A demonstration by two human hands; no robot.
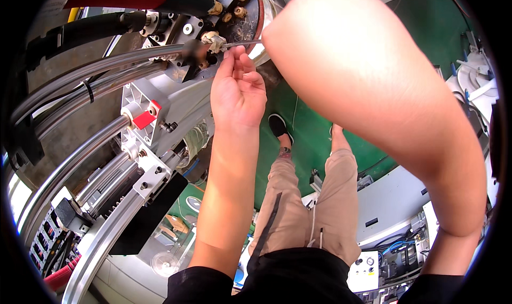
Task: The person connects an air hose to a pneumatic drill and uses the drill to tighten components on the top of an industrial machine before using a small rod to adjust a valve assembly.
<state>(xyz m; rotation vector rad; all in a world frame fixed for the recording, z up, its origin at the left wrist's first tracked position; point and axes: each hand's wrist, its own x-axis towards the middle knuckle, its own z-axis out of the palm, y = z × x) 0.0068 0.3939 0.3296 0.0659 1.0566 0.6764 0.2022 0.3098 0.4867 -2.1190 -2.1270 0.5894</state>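
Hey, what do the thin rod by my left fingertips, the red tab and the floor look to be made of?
Thin rod: probably metal, given its grey, smooth sheen.

Red tab: plastic or painted metal; its even red colour leaves that open.

Floor: perhaps a painted or resin coating, judging by its continuous green.

Factory workshop, steel machine rods (106, 65), green floor (309, 130), cables (394, 246)
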